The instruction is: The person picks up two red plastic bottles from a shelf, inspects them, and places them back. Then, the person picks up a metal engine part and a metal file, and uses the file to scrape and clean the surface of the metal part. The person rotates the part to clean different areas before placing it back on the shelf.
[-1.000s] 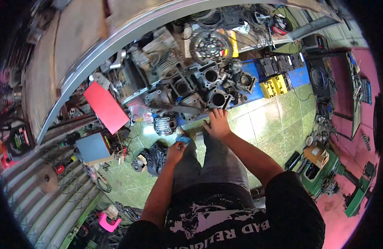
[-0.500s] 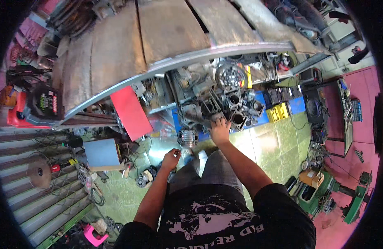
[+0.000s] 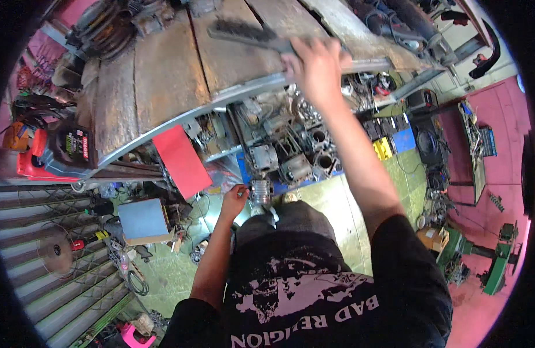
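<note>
My right hand (image 3: 317,61) is raised over the front edge of the wooden workbench (image 3: 169,64), blurred by motion. It grips a long brush (image 3: 244,33) with dark bristles, which points left above the planks. Lower down, my left hand (image 3: 237,197) has its fingers curled together beside a finned metal engine cylinder (image 3: 261,192). Whether anything small is in those fingers cannot be made out. Behind that cylinder, several grey engine castings lie on a blue surface below the bench, among them a cylinder block (image 3: 325,163) with a round bore.
A red flat panel (image 3: 182,161) leans under the bench edge. The black and red oil container (image 3: 64,145) stands at the left end of the bench. Boxes and parts lie on the green floor around a blue-grey box (image 3: 143,219); a green machine (image 3: 499,258) is at the right.
My right hand has risen from the engine castings to above the bench edge, now with a brush in it. My left hand has moved up beside the finned cylinder.
</note>
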A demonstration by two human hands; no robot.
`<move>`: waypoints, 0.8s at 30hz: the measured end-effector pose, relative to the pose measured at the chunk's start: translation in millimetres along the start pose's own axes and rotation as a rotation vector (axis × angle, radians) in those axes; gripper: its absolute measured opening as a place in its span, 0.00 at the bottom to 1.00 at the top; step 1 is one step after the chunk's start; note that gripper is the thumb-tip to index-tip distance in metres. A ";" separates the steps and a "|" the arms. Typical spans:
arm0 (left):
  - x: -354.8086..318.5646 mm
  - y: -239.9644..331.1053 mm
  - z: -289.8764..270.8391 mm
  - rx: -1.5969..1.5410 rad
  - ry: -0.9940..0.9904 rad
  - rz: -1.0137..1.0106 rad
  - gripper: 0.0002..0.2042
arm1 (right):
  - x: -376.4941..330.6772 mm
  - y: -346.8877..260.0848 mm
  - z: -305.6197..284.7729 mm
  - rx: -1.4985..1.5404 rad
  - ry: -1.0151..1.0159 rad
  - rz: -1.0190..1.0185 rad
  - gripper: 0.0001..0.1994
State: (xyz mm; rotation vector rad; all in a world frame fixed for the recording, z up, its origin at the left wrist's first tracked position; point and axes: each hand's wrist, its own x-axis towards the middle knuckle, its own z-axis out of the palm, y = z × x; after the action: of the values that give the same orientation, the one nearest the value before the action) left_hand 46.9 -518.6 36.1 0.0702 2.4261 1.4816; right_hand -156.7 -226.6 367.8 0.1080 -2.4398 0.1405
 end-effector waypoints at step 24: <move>-43.1 -33.1 39.9 0.158 -0.213 -0.282 0.16 | -157.9 9.7 16.2 0.234 0.046 -0.098 0.28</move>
State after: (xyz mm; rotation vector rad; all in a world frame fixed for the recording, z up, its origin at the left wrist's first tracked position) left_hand 102.7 -508.0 -0.1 -0.0742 2.2671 1.1013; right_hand -47.4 -212.6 253.2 0.3238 -2.3585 0.3803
